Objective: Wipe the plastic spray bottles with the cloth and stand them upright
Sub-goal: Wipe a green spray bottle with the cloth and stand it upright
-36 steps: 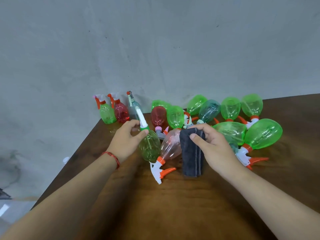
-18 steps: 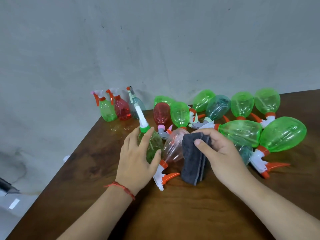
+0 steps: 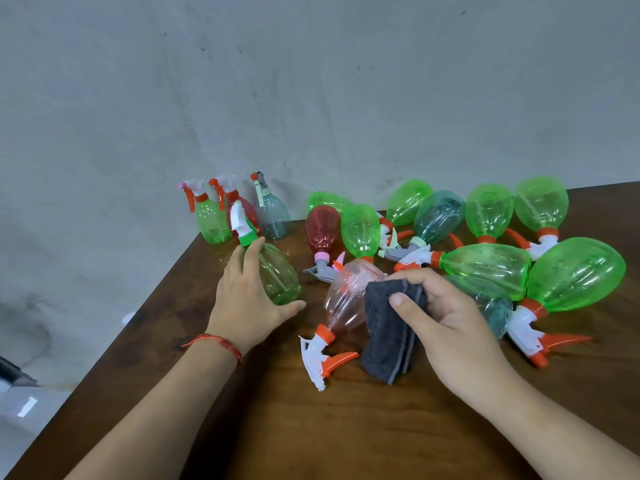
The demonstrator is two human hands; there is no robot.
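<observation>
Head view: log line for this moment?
left hand: grips green bottle | right hand: holds cloth by pink bottle | upright: three bottles, back left

Head-worn, close, down onto table [image 3: 346, 431]

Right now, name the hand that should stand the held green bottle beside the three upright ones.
Left. The left hand holds that green bottle and is nearest the three upright bottles at far left. The right hand is occupied gripping the grey cloth.

Left hand [image 3: 247, 303] around green bottle [image 3: 278, 275]
</observation>
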